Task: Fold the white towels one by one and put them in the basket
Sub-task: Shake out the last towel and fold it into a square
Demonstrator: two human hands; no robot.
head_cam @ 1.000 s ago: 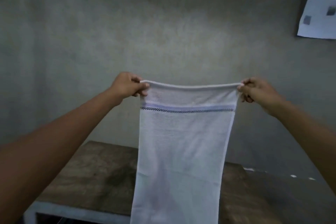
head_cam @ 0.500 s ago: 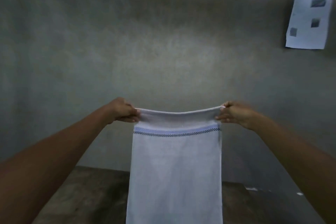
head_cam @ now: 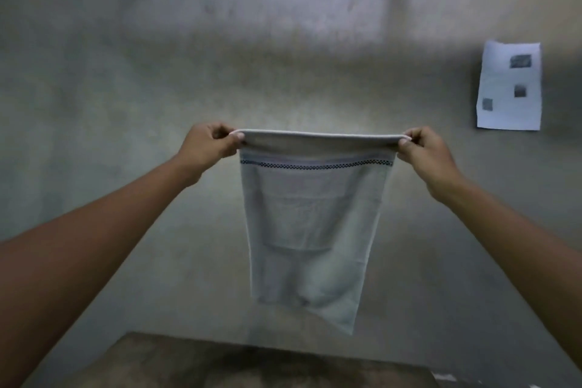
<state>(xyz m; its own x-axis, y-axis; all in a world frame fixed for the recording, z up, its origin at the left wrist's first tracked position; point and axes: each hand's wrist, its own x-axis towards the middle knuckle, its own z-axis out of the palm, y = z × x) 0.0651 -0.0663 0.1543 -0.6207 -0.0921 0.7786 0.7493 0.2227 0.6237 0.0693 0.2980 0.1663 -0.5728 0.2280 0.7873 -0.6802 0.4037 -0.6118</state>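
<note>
A white towel (head_cam: 315,214) with a dark patterned stripe near its top hangs in the air in front of the wall. My left hand (head_cam: 208,145) pinches its top left corner and my right hand (head_cam: 425,148) pinches its top right corner, so the top edge is stretched flat between them. The towel's lower edge swings free above the table, tilted down to the right. No basket shows in this view.
A brown wooden table (head_cam: 252,362) fills the bottom of the view under the towel. A grey wall stands behind, with a white sheet of paper (head_cam: 508,85) stuck on it at the right.
Both hands have lifted the towel higher and pulled its top edge tighter. The bottom edge, earlier below the view, now hangs free above the table. The view has tilted up.
</note>
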